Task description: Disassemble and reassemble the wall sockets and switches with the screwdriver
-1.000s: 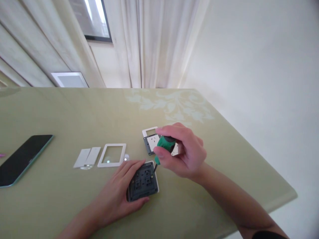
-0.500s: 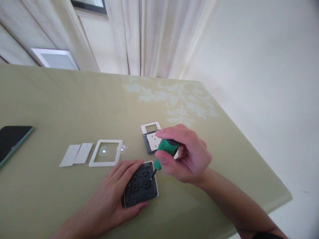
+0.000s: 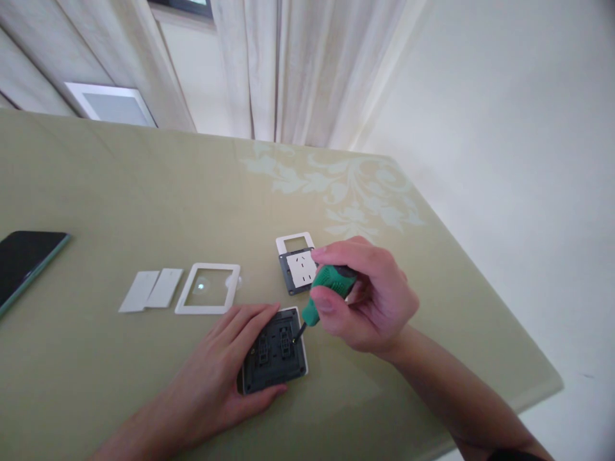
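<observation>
My left hand grips the left side of a wall switch body, its fingers along the top edge and its thumb along the bottom. The body has a dark grey face with two small mechanisms and a thin white rim. In my right hand is a screwdriver with a green and black handle, held between thumb and fingers. Its shaft slants down to the left, and the tip meets a small brass-coloured screw at the body's right side. Just beyond, a socket module with a white face lies partly behind my right hand.
Left of my hands lie a white square frame and two white switch rocker plates. A phone rests at the far left. Behind the socket lies another white frame. A wall borders the table's right side; curtains hang behind.
The view has shifted slightly. The screwdriver handle has moved a little right and leans more, while its tip stays at the same screw. My left hand keeps its grip on the switch body.
</observation>
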Motion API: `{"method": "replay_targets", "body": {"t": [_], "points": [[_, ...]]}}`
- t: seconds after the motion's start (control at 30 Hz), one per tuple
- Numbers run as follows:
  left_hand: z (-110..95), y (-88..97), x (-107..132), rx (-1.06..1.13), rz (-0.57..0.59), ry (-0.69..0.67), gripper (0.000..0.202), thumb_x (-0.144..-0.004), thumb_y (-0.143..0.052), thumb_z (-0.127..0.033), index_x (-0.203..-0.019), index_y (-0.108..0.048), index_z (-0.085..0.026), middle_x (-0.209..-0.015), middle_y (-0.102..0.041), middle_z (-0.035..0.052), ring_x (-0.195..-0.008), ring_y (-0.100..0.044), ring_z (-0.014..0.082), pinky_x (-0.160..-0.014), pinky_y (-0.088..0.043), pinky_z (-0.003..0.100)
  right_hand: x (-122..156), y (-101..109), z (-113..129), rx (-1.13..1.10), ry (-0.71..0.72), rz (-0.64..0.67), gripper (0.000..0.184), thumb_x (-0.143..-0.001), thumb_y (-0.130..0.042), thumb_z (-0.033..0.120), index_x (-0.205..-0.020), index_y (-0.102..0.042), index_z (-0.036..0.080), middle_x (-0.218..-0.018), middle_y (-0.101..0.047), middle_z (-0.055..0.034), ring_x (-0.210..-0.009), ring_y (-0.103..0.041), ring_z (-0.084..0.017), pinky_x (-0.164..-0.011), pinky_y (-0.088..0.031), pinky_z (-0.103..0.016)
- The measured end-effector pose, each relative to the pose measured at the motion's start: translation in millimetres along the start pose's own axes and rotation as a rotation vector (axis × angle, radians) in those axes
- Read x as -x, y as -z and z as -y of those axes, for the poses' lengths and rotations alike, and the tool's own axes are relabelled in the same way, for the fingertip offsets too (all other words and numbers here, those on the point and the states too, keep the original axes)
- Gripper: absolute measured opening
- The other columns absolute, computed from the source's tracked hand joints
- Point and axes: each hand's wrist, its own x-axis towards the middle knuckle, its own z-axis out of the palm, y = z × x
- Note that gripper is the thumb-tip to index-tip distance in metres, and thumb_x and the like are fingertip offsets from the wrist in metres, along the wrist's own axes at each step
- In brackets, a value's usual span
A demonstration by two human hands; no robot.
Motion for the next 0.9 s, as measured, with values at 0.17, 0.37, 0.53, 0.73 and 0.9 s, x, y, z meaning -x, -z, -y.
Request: {"method": "replay_targets", "body": {"t": [0.17,0.37,0.53,0.73,0.9], "points": [[2.6,-2.0,0.8,-0.036,-0.013,-0.028,0.094,-0.094,-0.083,-0.046,-0.169,-0.027,-0.036,-0.158,-0.060,0.0121,-0.144,-0.061,0.0389,-0.117,-0.058,0.060,2.1,-2.0,-0.5,0.011,0.047,-0.044,0.035,-0.095,-0.082,0.021,-0.129,-0.074,0.017,-0.098,-0.081,-0.0064,-0.071,-0.069,-0.015,-0.060,-0.061,-0.027],[2.8,-3.1,3.3,-0.056,-0.016,-0.037,0.097,-0.094,-0.082,-0.045,-0.171,-0.025,-0.035,-0.161,-0.058,0.0137,-0.146,-0.058,0.0394,-0.117,-0.058,0.059,0.6,-3.5,0.8,0.007,0.091,-0.031,0.038,-0.099,-0.080,0.025,-0.135,-0.074,0.015,-0.096,-0.082,-0.0063,-0.069,-0.066,-0.015,-0.054,-0.060,-0.026],[-1.6,0.7,0.9,-0.034,-0.014,-0.027,0.091,-0.094,-0.083,-0.042,-0.168,-0.030,-0.036,-0.153,-0.063,0.0120,-0.139,-0.063,0.0378,-0.113,-0.060,0.058,-1.6,-3.2,2.8,-0.001,0.112,0.009,0.035,-0.102,-0.080,0.028,-0.133,-0.075,0.013,-0.094,-0.080,-0.0061,-0.071,-0.068,-0.015,-0.057,-0.062,-0.025],[-0.2,1.0,0.8,-0.018,0.002,-0.036,0.096,-0.091,-0.085,-0.041,-0.169,-0.030,-0.035,-0.153,-0.063,0.0119,-0.141,-0.061,0.0391,-0.114,-0.058,0.058,-1.0,-1.7,1.5,-0.063,0.073,0.084,0.038,-0.106,-0.075,0.034,-0.141,-0.071,0.019,-0.107,-0.083,-0.0076,-0.083,-0.076,-0.017,-0.066,-0.066,-0.027],[1.0,0.1,1.0,-0.009,-0.002,-0.052,0.093,-0.092,-0.083,-0.041,-0.169,-0.031,-0.035,-0.155,-0.061,0.0112,-0.141,-0.060,0.0373,-0.117,-0.055,0.057,-1.0,-1.5,2.0,-0.141,0.056,0.175,0.038,-0.112,-0.066,0.033,-0.146,-0.068,0.017,-0.122,-0.083,-0.0121,-0.110,-0.080,-0.021,-0.092,-0.069,-0.033]]}}
